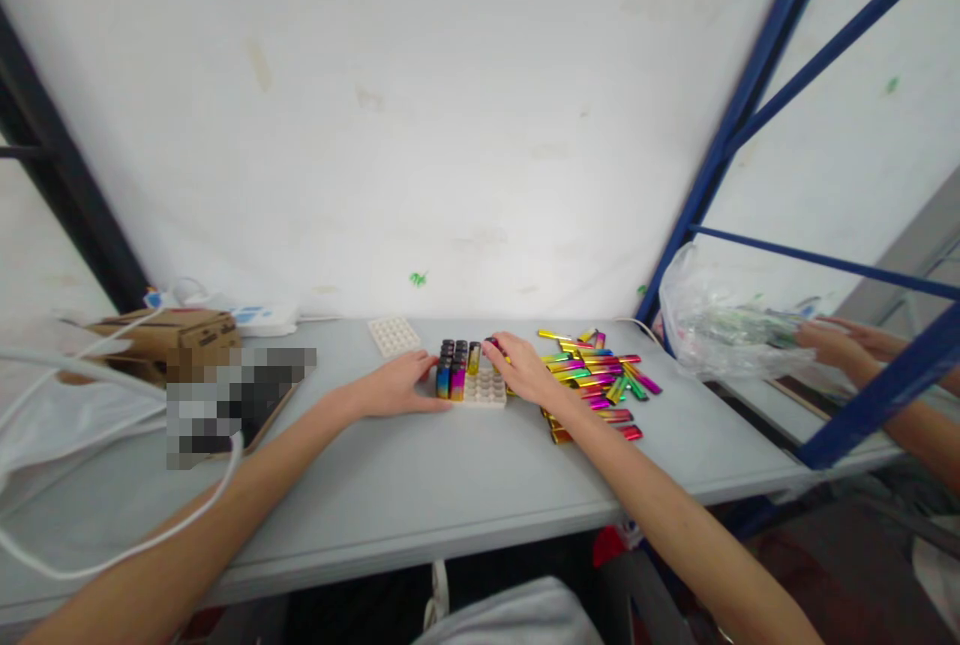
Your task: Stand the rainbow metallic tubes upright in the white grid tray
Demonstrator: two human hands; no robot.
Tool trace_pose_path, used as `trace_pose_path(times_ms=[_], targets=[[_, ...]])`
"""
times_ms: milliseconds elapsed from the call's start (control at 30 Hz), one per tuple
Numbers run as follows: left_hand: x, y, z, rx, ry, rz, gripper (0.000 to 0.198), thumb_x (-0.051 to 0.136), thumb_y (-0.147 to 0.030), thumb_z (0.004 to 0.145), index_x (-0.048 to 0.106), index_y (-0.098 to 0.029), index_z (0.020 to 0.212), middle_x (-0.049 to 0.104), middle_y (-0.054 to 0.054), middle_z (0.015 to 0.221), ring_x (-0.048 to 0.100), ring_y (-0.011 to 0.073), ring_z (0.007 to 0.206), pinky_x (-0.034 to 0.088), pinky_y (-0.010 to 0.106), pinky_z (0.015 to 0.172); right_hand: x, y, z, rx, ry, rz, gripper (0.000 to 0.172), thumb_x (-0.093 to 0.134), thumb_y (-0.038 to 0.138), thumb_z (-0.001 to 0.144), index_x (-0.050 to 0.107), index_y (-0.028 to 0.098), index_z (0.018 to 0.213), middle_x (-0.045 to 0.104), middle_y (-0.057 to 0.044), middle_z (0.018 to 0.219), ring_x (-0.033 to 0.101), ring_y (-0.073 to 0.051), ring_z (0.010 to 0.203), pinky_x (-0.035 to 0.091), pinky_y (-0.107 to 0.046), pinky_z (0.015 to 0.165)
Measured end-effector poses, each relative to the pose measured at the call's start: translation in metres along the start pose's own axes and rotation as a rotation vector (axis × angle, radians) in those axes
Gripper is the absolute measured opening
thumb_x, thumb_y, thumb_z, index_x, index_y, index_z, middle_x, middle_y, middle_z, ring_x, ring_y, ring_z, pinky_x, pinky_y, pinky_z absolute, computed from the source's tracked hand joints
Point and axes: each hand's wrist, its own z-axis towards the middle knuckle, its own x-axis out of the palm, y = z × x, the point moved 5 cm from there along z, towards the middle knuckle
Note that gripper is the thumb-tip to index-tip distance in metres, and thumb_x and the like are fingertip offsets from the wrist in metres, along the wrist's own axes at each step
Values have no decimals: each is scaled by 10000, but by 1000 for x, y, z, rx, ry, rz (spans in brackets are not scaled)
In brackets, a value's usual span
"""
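Note:
A white tray point(486, 391) with rows of round holes lies on the desk in front of me. Shiny rainbow-coloured lighters point(451, 381) with black tops stand upright in its left part, and a yellow one point(473, 359) stands near the middle. My left hand point(397, 384) curls round the tray's left end, thumb along the front and fingers behind. Above the tray's right side, my right hand point(517, 365) is closed, its fingertips pinching a lighter point(492, 343) that is mostly hidden. Beside that hand lies a loose pile of metallic lighters point(600, 375).
A second white holed tray point(394, 336) lies behind my left hand. Further left are a cardboard box point(187, 333), a blurred-out dark device point(262, 395) and a white cable point(225, 485). A blue metal frame point(705, 165) rises at right, with a plastic bag point(697, 325) and another person's hands point(832, 337) beyond it.

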Motion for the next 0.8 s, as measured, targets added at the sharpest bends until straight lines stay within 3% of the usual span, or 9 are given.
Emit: trace_pose_path(times_ms=[200, 433, 800], targets=[[0, 0, 0, -12, 18, 30, 615, 659, -728, 781, 662, -162, 1020, 677, 104, 957, 640, 289, 869, 491, 352, 783, -2, -3, 0, 62, 23, 2, 437, 410, 460, 1089, 587, 203, 783, 623, 1, 696, 550, -159, 646, 376, -266, 674], [2, 3, 0, 3, 0, 11, 644, 655, -740, 783, 667, -162, 1069, 687, 108, 984, 642, 290, 884, 502, 363, 809, 10, 4, -2, 67, 249, 26, 280, 464, 389, 1090, 608, 186, 961, 708, -30, 774, 653, -173, 716, 404, -255, 674], [2, 2, 1, 3, 8, 8, 628, 664, -730, 785, 665, -161, 1052, 682, 102, 960, 645, 297, 867, 493, 368, 788, 13, 7, -4, 12, 277, -42, 229, 452, 354, 1096, 588, 172, 1067, 709, -55, 867, 664, -191, 802, 421, -267, 720]])
